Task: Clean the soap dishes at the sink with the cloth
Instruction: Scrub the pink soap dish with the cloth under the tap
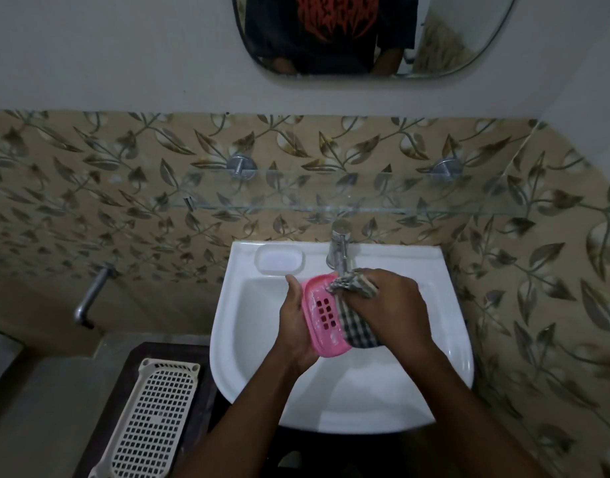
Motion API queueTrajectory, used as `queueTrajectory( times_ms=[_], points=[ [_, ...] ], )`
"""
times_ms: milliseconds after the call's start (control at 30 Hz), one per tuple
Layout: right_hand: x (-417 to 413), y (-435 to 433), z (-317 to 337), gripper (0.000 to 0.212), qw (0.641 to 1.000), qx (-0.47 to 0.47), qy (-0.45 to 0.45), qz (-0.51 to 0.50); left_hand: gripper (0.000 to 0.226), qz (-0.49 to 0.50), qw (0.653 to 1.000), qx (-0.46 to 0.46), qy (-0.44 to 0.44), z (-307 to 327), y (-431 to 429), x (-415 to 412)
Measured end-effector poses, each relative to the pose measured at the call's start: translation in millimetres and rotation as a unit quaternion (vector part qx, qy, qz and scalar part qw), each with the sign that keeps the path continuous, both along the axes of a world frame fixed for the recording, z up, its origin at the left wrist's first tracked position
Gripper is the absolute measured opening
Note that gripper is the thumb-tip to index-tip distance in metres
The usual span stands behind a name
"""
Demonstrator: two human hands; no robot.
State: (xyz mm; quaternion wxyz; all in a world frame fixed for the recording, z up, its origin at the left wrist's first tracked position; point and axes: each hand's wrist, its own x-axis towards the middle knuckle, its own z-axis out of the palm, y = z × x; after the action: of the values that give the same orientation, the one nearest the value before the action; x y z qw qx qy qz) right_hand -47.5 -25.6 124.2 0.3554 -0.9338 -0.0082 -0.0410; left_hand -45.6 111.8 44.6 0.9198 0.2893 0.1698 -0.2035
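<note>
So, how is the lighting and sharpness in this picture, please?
Head view: dim overall, dark at the bottom; the white sink is brightest. Wide-angle bending curves the glass shelf. The pink soap dish and checked cloth look slightly soft.

Sink: I see the white basin (445, 343) at centre, its moulded soap recess bare at 11 o'clock.
Dark counter (131, 367): cream perforated tray (151, 422) at 8 o'clock.

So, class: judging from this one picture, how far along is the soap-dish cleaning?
Done: nothing visibly finished. In hand: the left hand holds the pink soap dish over the white sink while the right hand presses the checked cloth into it; white residue remains. Left: finishing this one; no other loose dish shows.
</note>
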Motion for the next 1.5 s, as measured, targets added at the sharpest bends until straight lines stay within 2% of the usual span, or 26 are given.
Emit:
queueTrajectory(
  times_ms=[100, 167, 333, 433, 500, 667, 833, 933, 1033, 1133, 1267, 1433, 1500],
  points=[
    [2, 15, 3, 0.02, 0.989, -0.138, -0.052, 0.014, 0.082, -0.007, 1.0, 0.029, 0.0, 1, -8, -1],
    [-1, 25, -3, 0.019, 0.982, -0.176, -0.075, 0.01, 0.079, 0.002, 1.0, 0.027, 0.01, -1, -10, -2],
    [-14, 32, -15, 0.022, 0.979, -0.192, -0.063, 0.038, 0.084, 0.001, 1.0, 0.003, 0.02, -3, -2, -1],
    [-7, 27, -9, 0.018, 0.984, -0.174, -0.036, -0.023, 0.086, -0.013, 1.0, 0.01, 0.025, 0, -5, -2],
    [-2, 29, -7, 0.019, 0.984, -0.166, -0.049, -0.047, 0.083, -0.017, 0.999, 0.006, 0.029, 2, -9, -3],
    [-12, 30, -17, 0.016, 0.977, -0.199, -0.056, 0.056, 0.086, -0.018, 0.999, -0.015, 0.037, -3, -3, -5],
    [-1, 21, -10, 0.018, 0.979, -0.195, -0.052, -0.012, 0.084, -0.028, 0.998, 0.001, 0.047, -1, -11, -5],
    [-4, 31, -11, 0.016, 0.981, -0.177, -0.074, 0.044, 0.078, -0.015, 0.998, -0.015, 0.053, -2, -13, -5],
    [-9, 26, -13, 0.018, 0.974, -0.188, -0.045, 0.119, 0.084, -0.013, 0.998, -0.022, 0.056, -5, -7, -5],
    [-6, 16, -11, 0.015, 0.973, -0.208, -0.035, 0.098, 0.088, -0.032, 0.998, -0.015, 0.061, -4, -6, -4],
    [1, 27, -10, 0.018, 0.98, -0.182, -0.067, 0.05, 0.081, -0.018, 0.997, -0.001, 0.077, -3, -12, -6],
    [-13, 31, -14, 0.02, 0.965, -0.195, -0.043, 0.169, 0.087, -0.021, 0.997, 0.0, 0.076, -4, 2, -6],
    [-16, 26, -16, 0.024, 0.961, -0.21, -0.019, 0.18, 0.091, -0.036, 0.995, 0.006, 0.088, -4, 5, -7]
  ],
)
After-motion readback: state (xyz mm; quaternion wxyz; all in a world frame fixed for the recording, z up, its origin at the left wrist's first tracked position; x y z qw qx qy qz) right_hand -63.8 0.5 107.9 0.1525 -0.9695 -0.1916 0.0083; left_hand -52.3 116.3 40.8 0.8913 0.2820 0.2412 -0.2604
